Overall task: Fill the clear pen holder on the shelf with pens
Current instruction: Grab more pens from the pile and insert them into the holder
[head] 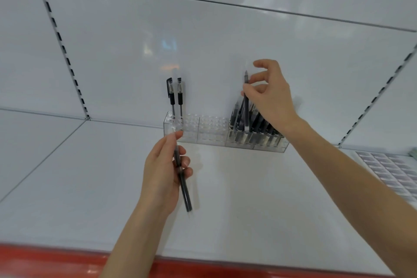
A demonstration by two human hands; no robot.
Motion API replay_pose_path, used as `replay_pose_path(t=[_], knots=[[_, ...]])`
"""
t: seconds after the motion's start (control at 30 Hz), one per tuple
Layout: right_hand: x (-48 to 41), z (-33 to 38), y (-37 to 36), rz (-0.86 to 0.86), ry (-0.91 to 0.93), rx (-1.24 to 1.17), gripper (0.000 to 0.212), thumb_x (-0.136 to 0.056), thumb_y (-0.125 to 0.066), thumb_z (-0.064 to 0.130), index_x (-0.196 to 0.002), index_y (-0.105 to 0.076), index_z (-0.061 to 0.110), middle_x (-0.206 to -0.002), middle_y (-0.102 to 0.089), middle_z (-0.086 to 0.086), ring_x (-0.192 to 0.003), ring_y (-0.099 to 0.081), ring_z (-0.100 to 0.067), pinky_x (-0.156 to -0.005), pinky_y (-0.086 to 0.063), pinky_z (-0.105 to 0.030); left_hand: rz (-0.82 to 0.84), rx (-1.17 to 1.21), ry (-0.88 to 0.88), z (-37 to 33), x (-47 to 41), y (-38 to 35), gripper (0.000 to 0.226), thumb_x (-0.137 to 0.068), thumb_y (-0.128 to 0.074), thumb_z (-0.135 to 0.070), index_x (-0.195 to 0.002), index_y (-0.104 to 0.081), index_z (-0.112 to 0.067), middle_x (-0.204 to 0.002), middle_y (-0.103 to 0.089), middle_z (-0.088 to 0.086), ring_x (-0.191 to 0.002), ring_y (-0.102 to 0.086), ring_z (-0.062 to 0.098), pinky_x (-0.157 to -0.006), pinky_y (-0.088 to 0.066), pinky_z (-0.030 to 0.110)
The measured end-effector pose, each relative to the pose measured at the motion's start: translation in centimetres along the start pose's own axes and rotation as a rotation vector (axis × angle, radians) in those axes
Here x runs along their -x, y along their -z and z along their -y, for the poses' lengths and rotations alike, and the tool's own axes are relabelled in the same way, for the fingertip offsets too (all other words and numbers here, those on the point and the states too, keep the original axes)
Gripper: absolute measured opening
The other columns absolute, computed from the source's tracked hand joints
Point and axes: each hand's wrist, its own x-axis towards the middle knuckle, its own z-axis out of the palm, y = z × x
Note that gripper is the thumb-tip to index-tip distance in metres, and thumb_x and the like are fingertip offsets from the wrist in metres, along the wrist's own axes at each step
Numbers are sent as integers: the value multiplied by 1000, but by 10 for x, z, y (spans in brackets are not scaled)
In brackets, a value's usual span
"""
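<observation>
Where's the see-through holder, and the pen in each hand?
clear pen holder (211,132): head view, empty middle section's front wall.
left pen (185,193): head view, dark barrel below the fingers.
right pen (246,111): head view, dark barrel below the fingers.

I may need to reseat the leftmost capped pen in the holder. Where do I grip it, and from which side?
I'd pinch the leftmost capped pen on its black grip band, which sits above the clear pen holder. Come from the front-left and lift straight up: it stands upright, its neighbour pen sits close on the right, and the back panel is behind.
</observation>
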Motion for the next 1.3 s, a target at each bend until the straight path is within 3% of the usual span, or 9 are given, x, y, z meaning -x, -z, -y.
replay_pose_path(t=[0.07, 0.13, 0.33, 0.57, 0.83, 1.1, 1.3], knots=[[2, -1, -1, 16, 30, 35, 54, -83, -56, 5, -129, -36, 28, -91, -51, 3, -71, -62, -13, -63, -50, -17, 2, 10, -13, -1, 1, 1, 18, -96, -46, -22, -95, -63, -16, -67, -45, 0, -43, -41, 8, -40, -38, 19], [2, 0, -1, 16, 69, 63, 58, -83, -56, 4, -131, -37, 30, -92, -49, 2, -68, -61, -12, -64, -50, -18, 4, 18, -20, -2, 2, 1, 18, -95, -47, -21, -95, -63, -16, -67, -45, 0, -45, -42, 9, -41, -41, 19], [-2, -2, -7, -49, 143, 69, 32, -86, -54, 4, -115, -52, 16, -82, -53, 6, -63, -57, 3, -61, -44, -6, -6, 19, -40, -1, 0, 0, 16, -94, -48, -21, -94, -63, -15, -67, -46, 0, -48, -44, 9, -45, -47, 20], [-1, -3, -4, -2, 168, 160, 27, -86, -54, 6, -112, -55, 12, -86, -56, 0, -71, -59, -14, -72, -46, -17, -15, 43, -46, 0, -1, 3, 16, -94, -49, -22, -97, -63, -15, -67, -46, 0, -51, -46, 10, -50, -52, 21], [-3, -3, 2, -7, 161, 179, 21, -89, -54, 11, -110, -55, 9, -87, -56, -2, -76, -59, -16, -66, -43, -7, -6, 79, -42, 2, -3, 2, 15, -93, -50, -21, -98, -64, -15, -66, -48, -1, -54, -48, 11, -53, -54, 23], [-7, -4, 5, 53, 161, 206, 16, -88, -55, 9, -104, -57, 8, -88, -62, -18, -82, -64, -29, -77, -49, -27, -5, 103, -36, 2, -3, 3, 16, -94, -50, -21, -96, -65, -15, -66, -49, 0, -58, -49, 12, -57, -56, 26], [-15, -9, 10, 169, 183, 335, 9, -86, -57, 5, -91, -65, 3, -90, -67, -11, -82, -60, -23, -70, -42, -8, -16, 105, -36, 2, -4, 4, 15, -92, -52, -18, -99, -65, -15, -66, -48, -1, -58, -48, 12, -64, -57, 28]])
